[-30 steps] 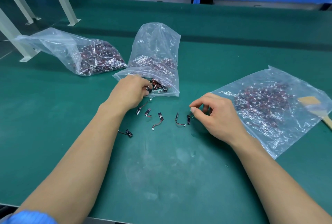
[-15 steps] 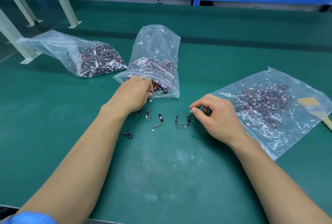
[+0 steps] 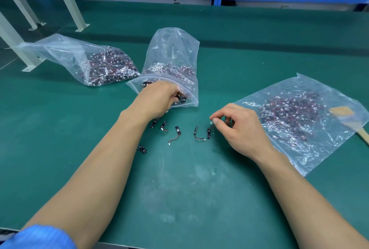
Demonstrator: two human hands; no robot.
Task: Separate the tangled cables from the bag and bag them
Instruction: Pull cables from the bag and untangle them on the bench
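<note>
reaching into the mouth of the middle plastic bag (image 3: 173, 53), the left hand (image 3: 157, 99) curls its fingers round a clump of tangled cables (image 3: 180, 98), while the right hand (image 3: 237, 127) pinches the white connector of one short cable (image 3: 209, 132) over the green mat (image 3: 179, 189). several separated cables (image 3: 176, 132) lie between the hands. separating looks under way; next, the freed pieces likely need gathering into the flat bag (image 3: 299, 149) at right.
</note>
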